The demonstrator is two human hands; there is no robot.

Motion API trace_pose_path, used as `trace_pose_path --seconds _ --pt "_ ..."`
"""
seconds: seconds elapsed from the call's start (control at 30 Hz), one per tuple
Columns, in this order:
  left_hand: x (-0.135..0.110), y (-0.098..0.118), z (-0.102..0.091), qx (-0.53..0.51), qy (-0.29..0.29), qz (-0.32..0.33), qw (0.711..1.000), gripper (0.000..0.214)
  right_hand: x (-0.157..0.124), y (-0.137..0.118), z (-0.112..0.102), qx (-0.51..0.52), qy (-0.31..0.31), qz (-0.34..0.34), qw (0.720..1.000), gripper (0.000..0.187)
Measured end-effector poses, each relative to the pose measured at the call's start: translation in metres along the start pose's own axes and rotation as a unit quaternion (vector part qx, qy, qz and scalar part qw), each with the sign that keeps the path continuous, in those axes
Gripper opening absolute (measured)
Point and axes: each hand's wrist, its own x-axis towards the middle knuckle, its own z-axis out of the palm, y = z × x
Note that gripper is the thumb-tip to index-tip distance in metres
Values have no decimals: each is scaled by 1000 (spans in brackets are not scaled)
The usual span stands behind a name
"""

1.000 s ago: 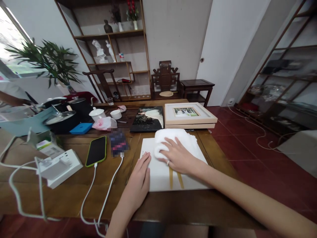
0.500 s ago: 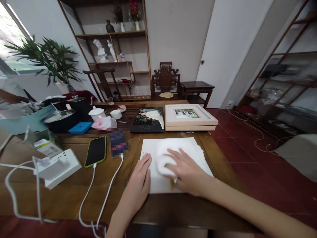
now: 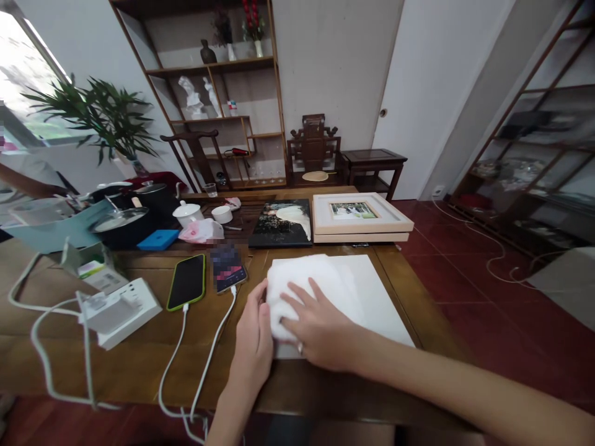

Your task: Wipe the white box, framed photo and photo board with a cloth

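A white board [image 3: 381, 303] lies flat on the wooden table in front of me. Over its left part is a soft white cloth [image 3: 302, 269], loosely bunched. My right hand [image 3: 320, 325], with a ring on one finger, presses on this cloth and grips it, its fingertips spread across the top. At the board's left edge, my left hand [image 3: 255, 328] rests on its side against the cloth and the edge, fingers extended together and thumb apart. The cloth covers the board's left side, and part of the right hand's underside is hidden.
Left of the board lie a green-cased phone [image 3: 186, 282], a second phone [image 3: 231, 282] and a power strip [image 3: 130, 313], with white cables trailing off the front. Behind stand framed pictures [image 3: 362, 235], a dark photo panel [image 3: 283, 241], a lidded white cup [image 3: 186, 214] and pots [image 3: 121, 229].
My right hand has moved left with the cloth, which now spreads out flatter over the board's left edge. My left hand has shifted from on top of the board to its side.
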Motion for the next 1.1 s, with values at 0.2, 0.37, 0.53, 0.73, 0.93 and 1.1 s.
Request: trace_pose_path --seconds 0.2,0.37,0.53,0.73,0.93,1.1 --pt "-2 -2 4 79 -69 46 993 44 -51 -16 -14 61 -23 -29 997 25" --pt "-1 -9 9 126 -131 103 978 41 -42 23 -18 68 -3 111 991 30" --pt "0 -8 8 144 -134 115 974 41 6 52 -14 53 25 93 994 34" --pt "1 -4 4 169 -166 99 967 44 35 53 -10 32 36 58 997 36" --pt "0 -7 5 161 -169 94 968 44 -18 72 -21 62 45 141 987 37" --pt "5 -6 2 156 -190 65 967 45 -70 81 -17 63 47 169 982 36"
